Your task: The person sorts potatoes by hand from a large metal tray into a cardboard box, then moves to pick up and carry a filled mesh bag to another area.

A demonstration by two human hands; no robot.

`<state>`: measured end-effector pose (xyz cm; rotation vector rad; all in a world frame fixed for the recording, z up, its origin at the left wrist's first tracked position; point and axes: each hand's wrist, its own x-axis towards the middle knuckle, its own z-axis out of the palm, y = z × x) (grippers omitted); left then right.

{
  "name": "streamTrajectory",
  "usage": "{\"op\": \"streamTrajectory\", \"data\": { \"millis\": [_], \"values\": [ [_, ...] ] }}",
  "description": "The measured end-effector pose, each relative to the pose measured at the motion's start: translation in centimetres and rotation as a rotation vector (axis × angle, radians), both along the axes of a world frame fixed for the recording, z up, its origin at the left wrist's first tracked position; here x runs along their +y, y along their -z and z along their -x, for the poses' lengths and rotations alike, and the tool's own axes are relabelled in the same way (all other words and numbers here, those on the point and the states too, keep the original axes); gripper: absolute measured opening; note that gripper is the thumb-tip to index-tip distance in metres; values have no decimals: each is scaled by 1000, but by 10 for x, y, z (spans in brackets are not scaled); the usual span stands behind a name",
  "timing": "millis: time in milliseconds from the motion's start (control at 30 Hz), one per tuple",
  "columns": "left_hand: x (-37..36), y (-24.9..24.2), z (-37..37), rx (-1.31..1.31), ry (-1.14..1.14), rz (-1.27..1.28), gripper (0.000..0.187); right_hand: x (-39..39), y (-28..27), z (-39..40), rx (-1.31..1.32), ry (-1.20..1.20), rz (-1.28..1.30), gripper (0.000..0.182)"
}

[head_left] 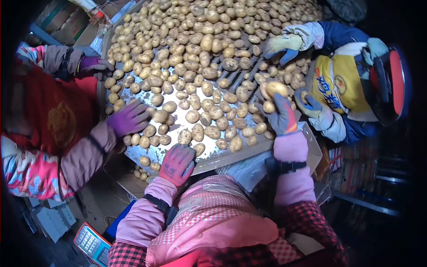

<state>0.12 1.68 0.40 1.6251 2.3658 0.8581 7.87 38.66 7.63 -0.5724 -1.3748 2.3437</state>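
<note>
In the head view, your right hand (282, 116) is closed around a potato (276, 89), held above the right side of the metal table (175, 124); a smaller potato (269, 107) sits by your fingers, and you cannot tell whether they grip it too. Your left hand (177, 165) lies back up at the near edge, fingertips beside loose potatoes (198, 132); its palm is hidden, so whether it holds anything cannot be told. The heap runs out of frame at the top. On the left, a co-worker's purple glove (130, 118) reaches among the potatoes, its fingers blurred. On the right, another person's pale glove (284, 44) is over the heap. Below the near edge, a plastic bag (250, 171) is partly hidden by your right arm. The outer corners fade into black.
</note>
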Motion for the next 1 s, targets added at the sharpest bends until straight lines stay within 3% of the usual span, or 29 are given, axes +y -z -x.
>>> {"op": "streamTrajectory", "data": {
  "millis": [100, 167, 200, 267, 300, 367, 433, 500, 533, 600, 633, 667, 700, 767, 833, 867, 933, 1000],
  "values": [
    [-2, 7, -3, 31, 31, -47, 49, -8, -11, -63, 198, 76, 492, 68],
    [-1, 5, -3, 35, 38, -48, 48, -3, -11, -90, 181, 203, 421, 70],
    [-3, 2, -8, 55, 13, 8, 48, 8, 2, -101, 385, 28, 401, 69],
    [-6, 16, -7, 40, 54, -4, 46, 7, -1, -151, 383, 86, 246, 65],
    [-6, 15, -9, 83, 71, -5, 44, -12, -4, -172, 198, 329, 164, 63],
    [0, 14, -8, 111, 152, -99, 41, -60, -37, -203, 163, 511, 484, 63],
    [1, 14, -9, 92, 163, -25, 40, -94, -27, -238, 124, 632, 646, 64],
    [0, 18, -9, 102, 172, 2, 39, -126, -11, -280, 116, 634, 771, 66],
    [-2, 19, -10, 106, 198, -9, 39, -136, -3, -304, 109, 643, 612, 56],
    [-2, 20, -11, 89, 183, -68, 39, -126, 35, -377, 338, 586, 499, 48],
    [-2, 22, -9, 95, 196, -72, 39, -106, 47, -420, 583, 513, 533, 50],
    [-2, 22, -9, 82, 197, -65, 39, -89, 32, -449, 591, 520, 530, 50],
    [-2, 22, -8, 68, 194, -59, 39, -66, 11, -474, 579, 812, 576, 44],
    [-2, 22, -9, 86, 202, -86, 39, -39, -25, -520, 521, 1388, 647, 36],
    [-4, 21, -9, 110, 191, -96, 39, -21, 1, -562, 308, 1557, 402, 35],
    [-4, 21, -10, 96, 189, -91, 40, -14, 7, -577, 297, 1507, 415, 35],
    [3, 4, -15, -39, 216, -11, 42, 5, 44, -572, -122, 1325, 373, 44],
    [-1, 3, -14, -25, 246, -34, 43, 16, 75, -455, -399, 1153, 352, 46]
  ]
}}
